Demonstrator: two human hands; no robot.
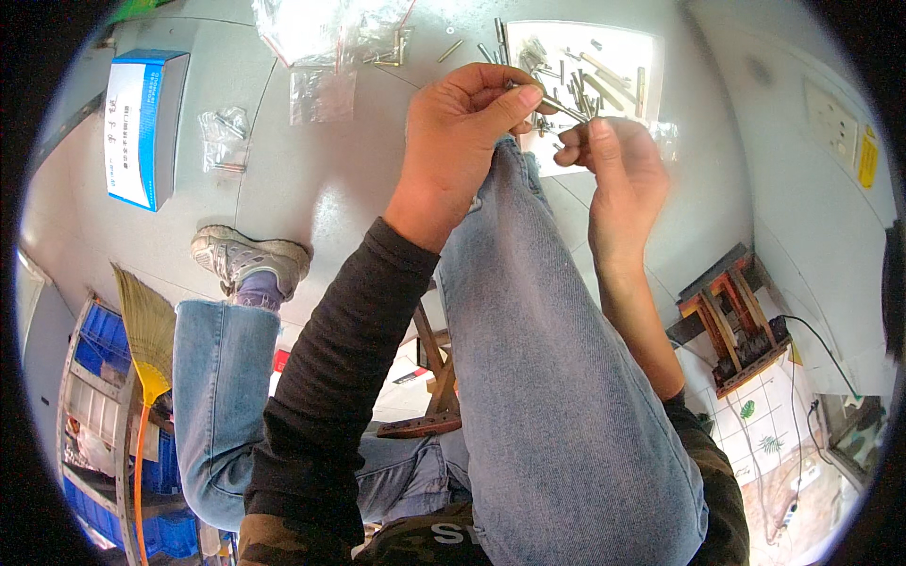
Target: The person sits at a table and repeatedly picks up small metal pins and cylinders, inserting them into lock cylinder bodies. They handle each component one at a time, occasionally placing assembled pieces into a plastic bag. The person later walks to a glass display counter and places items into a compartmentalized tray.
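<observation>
A slim metal rod slants between my two hands above a white sheet. My left hand is closed, pinching the rod's left end between thumb and fingers. At the other end, my right hand is closed too, its thumb and bent fingers at the rod's tip. Several loose metal pins and rods lie scattered on the sheet just beyond my hands. My raised jeans knee comes up close beneath the hands and covers part of the sheet.
Clear plastic bags with small metal parts lie left of the sheet, and a smaller bag further left. A blue and white box stands at far left. A broom leans by a shelf. A wooden stool is at right.
</observation>
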